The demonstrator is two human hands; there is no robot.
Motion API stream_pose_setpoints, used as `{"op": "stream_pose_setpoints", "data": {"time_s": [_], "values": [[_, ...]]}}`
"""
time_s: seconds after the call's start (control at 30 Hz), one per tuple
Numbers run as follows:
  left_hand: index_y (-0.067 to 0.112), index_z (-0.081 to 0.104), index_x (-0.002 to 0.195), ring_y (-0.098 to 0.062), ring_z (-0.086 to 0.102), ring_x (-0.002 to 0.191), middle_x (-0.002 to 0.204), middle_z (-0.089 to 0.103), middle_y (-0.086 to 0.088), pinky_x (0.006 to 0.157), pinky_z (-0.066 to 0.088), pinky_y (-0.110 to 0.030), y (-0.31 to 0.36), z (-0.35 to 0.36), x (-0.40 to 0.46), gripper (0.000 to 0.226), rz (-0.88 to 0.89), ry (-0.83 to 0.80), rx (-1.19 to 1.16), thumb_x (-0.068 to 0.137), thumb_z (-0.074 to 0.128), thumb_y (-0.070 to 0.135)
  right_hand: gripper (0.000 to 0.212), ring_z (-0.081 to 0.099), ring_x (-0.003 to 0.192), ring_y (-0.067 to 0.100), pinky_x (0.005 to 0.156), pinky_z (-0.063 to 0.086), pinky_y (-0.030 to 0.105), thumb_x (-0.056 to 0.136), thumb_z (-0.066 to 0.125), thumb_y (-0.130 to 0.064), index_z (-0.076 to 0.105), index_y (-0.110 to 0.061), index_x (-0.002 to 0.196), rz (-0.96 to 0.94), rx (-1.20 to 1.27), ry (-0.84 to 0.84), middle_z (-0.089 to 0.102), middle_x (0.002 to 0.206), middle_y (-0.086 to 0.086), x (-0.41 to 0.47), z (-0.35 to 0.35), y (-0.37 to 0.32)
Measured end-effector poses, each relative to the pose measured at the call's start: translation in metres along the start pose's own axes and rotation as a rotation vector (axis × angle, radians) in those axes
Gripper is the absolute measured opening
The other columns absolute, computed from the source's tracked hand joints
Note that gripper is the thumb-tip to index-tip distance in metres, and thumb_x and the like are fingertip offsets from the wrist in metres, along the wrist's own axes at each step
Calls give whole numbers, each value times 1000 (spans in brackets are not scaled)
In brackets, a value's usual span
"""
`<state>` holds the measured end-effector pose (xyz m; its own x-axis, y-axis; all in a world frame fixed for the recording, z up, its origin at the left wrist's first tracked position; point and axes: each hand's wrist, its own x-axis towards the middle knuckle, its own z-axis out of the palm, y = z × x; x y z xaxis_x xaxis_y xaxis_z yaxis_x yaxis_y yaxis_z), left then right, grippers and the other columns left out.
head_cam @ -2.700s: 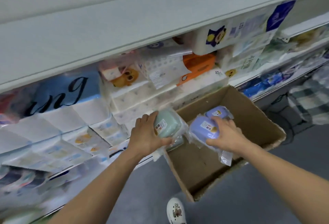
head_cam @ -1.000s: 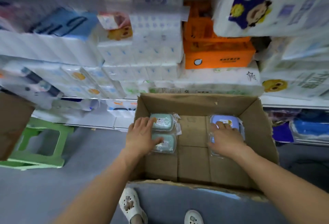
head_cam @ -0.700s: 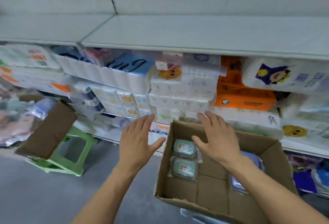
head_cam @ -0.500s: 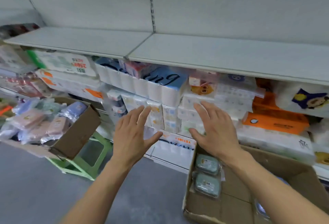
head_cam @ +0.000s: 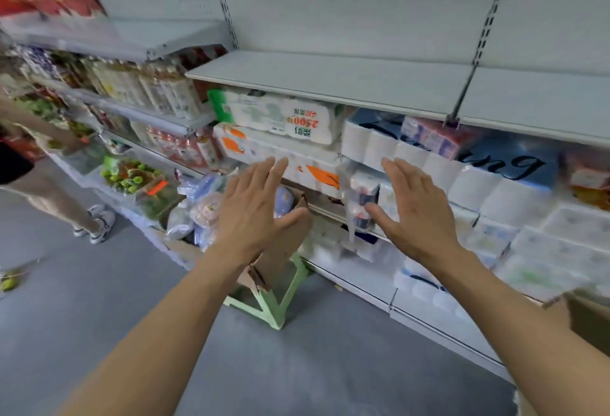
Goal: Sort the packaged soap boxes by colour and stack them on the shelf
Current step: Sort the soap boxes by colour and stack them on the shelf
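Observation:
My left hand point(head_cam: 255, 209) and my right hand point(head_cam: 414, 206) are both raised in front of me with fingers spread, holding nothing. Behind my left hand a cardboard box point(head_cam: 280, 260) sits on a green stool point(head_cam: 275, 296), heaped with wrapped soap boxes point(head_cam: 198, 204) in blue, pink and pale colours. A bare grey shelf point(head_cam: 330, 80) runs across at chest height above the tissue packs. A corner of a second cardboard box point(head_cam: 591, 323) shows at the right edge; its contents are out of view.
Packs of toilet paper and tissues point(head_cam: 284, 118) fill the shelves under the bare one. Bottles and snack bags point(head_cam: 145, 88) line the shelves to the left. Another person's legs and shoes point(head_cam: 95, 220) stand in the aisle at left. Grey floor lies below.
My hands let go of the green and blue soap packs in the right box and rose open. My view swung left, towards the heaped box on the stool.

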<state>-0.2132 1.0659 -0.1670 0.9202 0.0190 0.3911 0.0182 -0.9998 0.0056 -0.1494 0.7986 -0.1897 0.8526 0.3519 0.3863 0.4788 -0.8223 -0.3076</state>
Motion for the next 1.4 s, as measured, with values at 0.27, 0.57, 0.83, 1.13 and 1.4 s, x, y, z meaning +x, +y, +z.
{"op": "stream_pose_setpoints", "data": {"time_s": [0.27,0.57,0.83,1.13,1.4], "values": [[23,32,150,-29,46,131,146,47,-7,106,36,-44,-131,30,17,81,-95,-38,8,86,58,65,71,31,139,28,103,39,49,92,52,-52,25,-25,151,13,88,-128,31,155,5,82,91,-74],[28,24,152,-23,45,131,148,43,1,99,41,-41,-247,128,95,77,-256,-267,-129,89,51,64,62,47,125,28,88,43,41,96,50,-47,25,-26,149,158,173,-300,42,144,6,206,211,-98],[22,18,156,-23,27,146,161,25,-2,113,30,-43,-347,224,135,83,-491,-498,-346,92,54,59,59,46,129,27,94,45,45,99,46,-45,24,-26,149,308,253,-535,38,148,7,282,323,-110],[16,23,155,-34,34,140,155,33,-13,112,32,-47,-440,314,180,103,-532,-686,-400,77,72,63,61,52,123,36,96,43,40,91,54,-46,43,-4,133,618,265,-690,52,134,22,292,437,-111],[10,22,152,-18,50,118,130,46,6,95,41,-28,-484,365,191,114,-428,-882,-559,66,88,45,89,41,134,40,102,38,40,93,51,-57,16,-2,153,1181,306,-679,33,154,19,283,500,-116]]}}
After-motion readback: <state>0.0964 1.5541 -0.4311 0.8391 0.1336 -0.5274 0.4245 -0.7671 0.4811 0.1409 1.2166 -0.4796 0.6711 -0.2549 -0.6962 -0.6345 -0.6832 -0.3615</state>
